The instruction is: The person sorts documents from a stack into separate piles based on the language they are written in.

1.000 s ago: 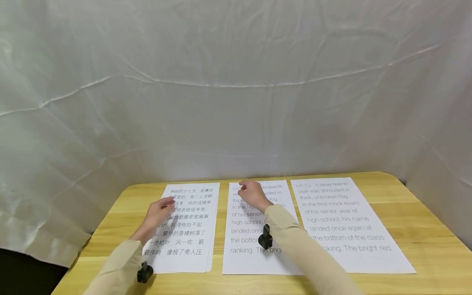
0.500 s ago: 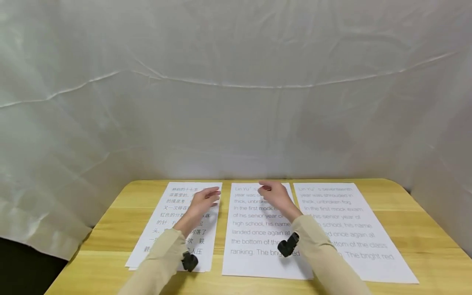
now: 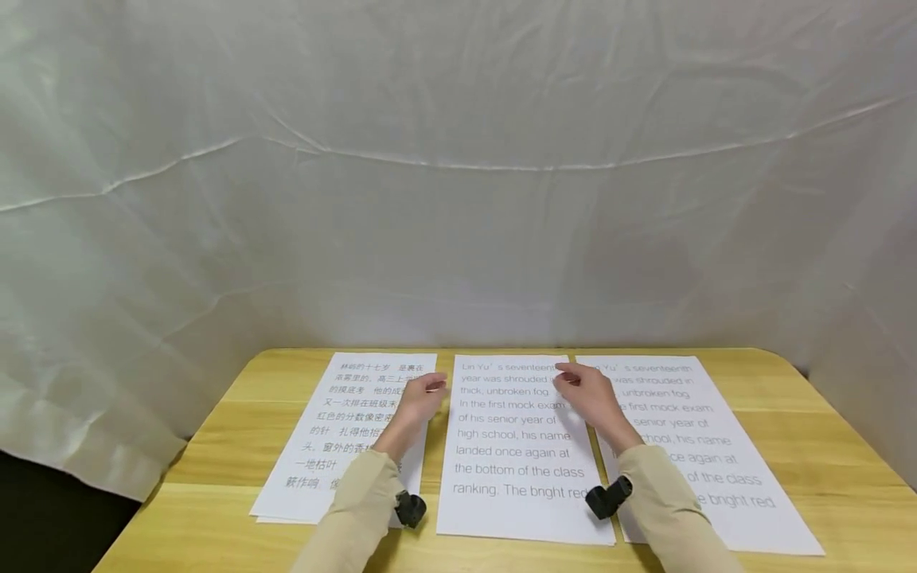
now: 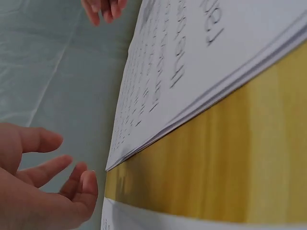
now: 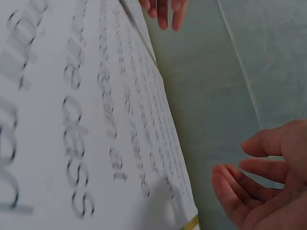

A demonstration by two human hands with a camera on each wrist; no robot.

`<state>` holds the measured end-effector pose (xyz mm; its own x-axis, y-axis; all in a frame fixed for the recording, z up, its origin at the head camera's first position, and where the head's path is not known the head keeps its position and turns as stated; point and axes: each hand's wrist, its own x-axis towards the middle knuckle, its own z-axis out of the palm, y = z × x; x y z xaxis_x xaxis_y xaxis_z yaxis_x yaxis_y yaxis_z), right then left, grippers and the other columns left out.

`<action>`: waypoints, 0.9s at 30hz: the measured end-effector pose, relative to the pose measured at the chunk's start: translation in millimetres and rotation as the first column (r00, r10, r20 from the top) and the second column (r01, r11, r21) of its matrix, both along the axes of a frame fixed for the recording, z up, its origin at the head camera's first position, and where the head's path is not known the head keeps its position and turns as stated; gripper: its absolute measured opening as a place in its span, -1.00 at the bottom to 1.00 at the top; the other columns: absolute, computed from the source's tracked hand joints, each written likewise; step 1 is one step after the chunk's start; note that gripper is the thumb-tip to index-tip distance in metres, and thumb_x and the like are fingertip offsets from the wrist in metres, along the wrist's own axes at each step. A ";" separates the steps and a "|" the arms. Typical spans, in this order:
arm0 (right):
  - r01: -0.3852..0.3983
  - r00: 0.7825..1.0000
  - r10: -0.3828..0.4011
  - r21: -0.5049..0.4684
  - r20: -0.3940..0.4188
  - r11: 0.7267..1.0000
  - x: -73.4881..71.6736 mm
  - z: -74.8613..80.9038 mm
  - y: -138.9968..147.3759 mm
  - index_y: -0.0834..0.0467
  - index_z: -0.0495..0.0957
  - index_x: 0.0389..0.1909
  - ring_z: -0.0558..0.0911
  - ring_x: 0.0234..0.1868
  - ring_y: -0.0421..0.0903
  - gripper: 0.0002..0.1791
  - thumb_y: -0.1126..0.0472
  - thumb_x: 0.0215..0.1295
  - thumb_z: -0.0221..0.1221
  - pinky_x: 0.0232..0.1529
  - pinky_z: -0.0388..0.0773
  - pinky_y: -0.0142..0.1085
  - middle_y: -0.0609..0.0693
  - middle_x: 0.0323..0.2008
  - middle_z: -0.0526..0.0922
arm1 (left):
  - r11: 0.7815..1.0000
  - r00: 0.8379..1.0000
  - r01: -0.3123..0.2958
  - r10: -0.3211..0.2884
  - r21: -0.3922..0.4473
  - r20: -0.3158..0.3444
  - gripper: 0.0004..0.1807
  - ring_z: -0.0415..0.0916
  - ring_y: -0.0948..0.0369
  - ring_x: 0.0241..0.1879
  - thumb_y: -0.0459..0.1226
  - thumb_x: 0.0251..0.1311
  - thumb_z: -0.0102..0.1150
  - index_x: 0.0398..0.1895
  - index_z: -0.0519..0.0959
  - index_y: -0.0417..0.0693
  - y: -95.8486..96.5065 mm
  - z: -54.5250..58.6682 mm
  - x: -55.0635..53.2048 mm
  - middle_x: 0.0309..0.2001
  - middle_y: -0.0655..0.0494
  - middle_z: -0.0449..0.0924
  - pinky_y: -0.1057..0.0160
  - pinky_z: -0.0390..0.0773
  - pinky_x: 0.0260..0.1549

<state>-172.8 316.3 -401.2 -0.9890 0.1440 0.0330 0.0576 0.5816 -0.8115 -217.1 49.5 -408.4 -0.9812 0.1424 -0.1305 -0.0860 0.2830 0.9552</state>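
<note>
My left hand [image 3: 415, 404] hovers over the right edge of the left paper stack [image 3: 322, 414], which carries printed Chinese characters. Its fingers are loosely curled with nothing between them; the left wrist view shows that hand [image 4: 53, 184] in the air above the tabletop. Over the gap between the middle stack [image 3: 516, 446] and the right paper [image 3: 738, 446], both printed in English, is my right hand [image 3: 593, 398]. In the right wrist view the right hand [image 5: 264, 177] has relaxed, bent fingers and holds nothing. Layered edges show on the middle stack in the left wrist view.
All the papers lie flat side by side on a yellow wood-grain table [image 3: 215, 461], with narrow strips of wood between them. A pale grey fabric curtain [image 3: 458, 239] hangs behind the table's far edge. Each sleeve bears a small black camera [image 3: 410, 508].
Both hands have moved to the right: the left from mid-page to its paper's right edge, the right from the middle stack to the gap beside it. The papers stay put.
</note>
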 end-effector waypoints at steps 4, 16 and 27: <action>0.018 0.999 -0.019 0.027 0.032 0.999 6.9 -4.2 10.5 0.40 0.43 0.21 0.58 -0.15 0.05 -0.53 0.26 0.34 0.07 -0.17 0.53 -0.18 0.23 -0.09 0.60 | 0.999 0.999 0.017 -0.015 -0.040 0.028 -0.53 0.44 -0.04 0.04 -0.39 0.27 0.09 0.25 0.41 -0.34 5.4 -1.6 5.5 0.13 -0.22 0.44 0.07 0.50 0.00; 0.008 0.998 -0.014 0.090 0.059 0.996 13.1 -18.3 21.6 0.42 0.43 0.19 0.55 -0.24 -0.01 -0.49 0.15 0.36 0.13 -0.27 0.52 -0.25 0.23 -0.11 0.59 | 0.996 0.998 0.011 -0.005 -0.085 0.062 -0.52 0.32 -0.15 0.20 -0.46 0.26 0.00 0.27 0.37 -0.37 11.6 -10.2 14.2 0.16 -0.29 0.40 -0.07 0.36 0.16; 0.005 0.992 -0.011 0.047 0.128 0.999 12.9 -30.5 34.7 0.48 0.34 0.24 0.63 -0.21 -0.02 -0.48 0.24 0.38 0.08 -0.18 0.58 -0.19 0.32 -0.03 0.57 | 0.988 1.000 0.020 -0.019 -0.151 0.009 -0.48 0.38 0.08 -0.14 -0.45 0.18 0.10 0.24 0.37 -0.46 10.2 -19.5 16.8 -0.12 -0.08 0.49 0.16 0.47 -0.13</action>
<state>-159.9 351.1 -431.7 -0.9844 0.1529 -0.0871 0.1640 0.6176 -0.7692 -200.2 59.7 -427.9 -0.9773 0.1400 -0.1593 -0.0858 0.4257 0.9008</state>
